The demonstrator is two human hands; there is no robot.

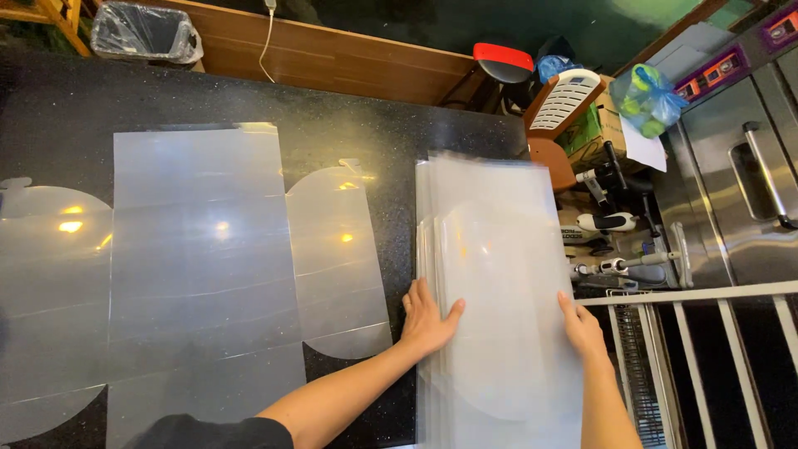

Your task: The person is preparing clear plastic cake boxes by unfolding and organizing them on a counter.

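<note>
A stack of clear plastic sheets point(499, 283), glossy, thin and die-cut with rounded flaps, lies on the right end of a black speckled stone worktop point(349, 125). The left hand point(428, 318) rests flat on the stack's left edge, fingers point(420, 298) spread and straight, thumb out over the top sheet, gripping nothing. The right hand point(582, 328) presses on the stack's right edge with its fingers laid flat and close together; whether any curl under the edge cannot be told. Left of the stack, a single unfolded clear sheet point(199, 266) lies spread flat on the worktop, a long rectangular panel with scored fold lines and rounded flaps on both sides, reflecting ceiling lights. Beyond the stack, along the far edge of the worktop, runs a brown wooden ledge point(332, 58) with a lined grey bin point(143, 32) at its left end. Right of the stack stand a white metal rack point(698, 333) and a stainless steel oven point(740, 175), with a blue bag of green fruit point(650, 98) above it.
</note>
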